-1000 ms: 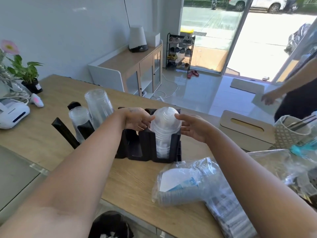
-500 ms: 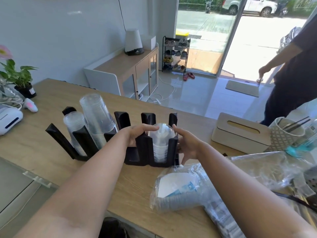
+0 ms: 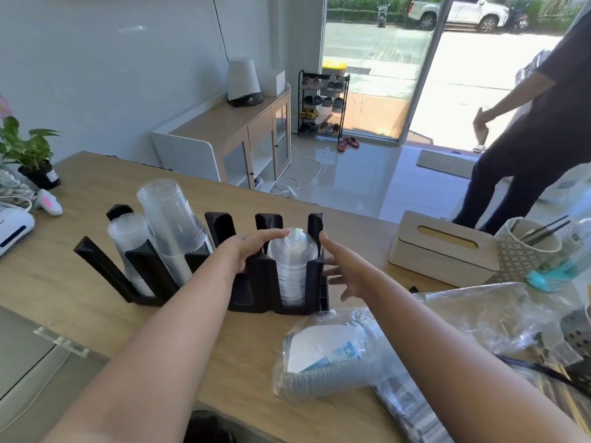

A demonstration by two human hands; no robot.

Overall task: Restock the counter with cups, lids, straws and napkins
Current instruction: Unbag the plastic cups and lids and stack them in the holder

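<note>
At the rack's right-hand slot: your stack of dome lids [image 3: 292, 251] sits between the black dividers, dome upward, its top showing above the slot walls.
Left hand [image 3: 252, 249]: it lies over the divider just left of the lids, fingers stretched out, tips touching the top dome. You grip nothing. I judge it is there to steady the stack so it seats straight.
Right hand [image 3: 340, 270]: fingers are spread and loose just beside the rack's right wall, and they hold nothing. It reads as a guard on that side, not a grasp.
Black organizer [image 3: 102, 266]: it stands on the wooden counter [image 3: 80, 318]. Its walls carry the lids upright, so you likely need no pinch.
Cup stacks: a tall stack of clear cups [image 3: 172, 225] and a shorter stack [image 3: 131, 241] lean back in the left slots, well apart from your fingers.
Plastic sleeve [image 3: 329, 356]: it lies at the near edge, just beside your right forearm. It holds more stock, but cups or lids I cannot tell.
Tissue box [image 3: 441, 251]: it sits to the right of the rack, with a patterned holder [image 3: 524, 254] of dark sticks just beyond.
In the way: the sleeve and the loose wrap [image 3: 479, 314] near your right arm are what could snag. A person [image 3: 543, 129] on the floor beyond is well apart.
</note>
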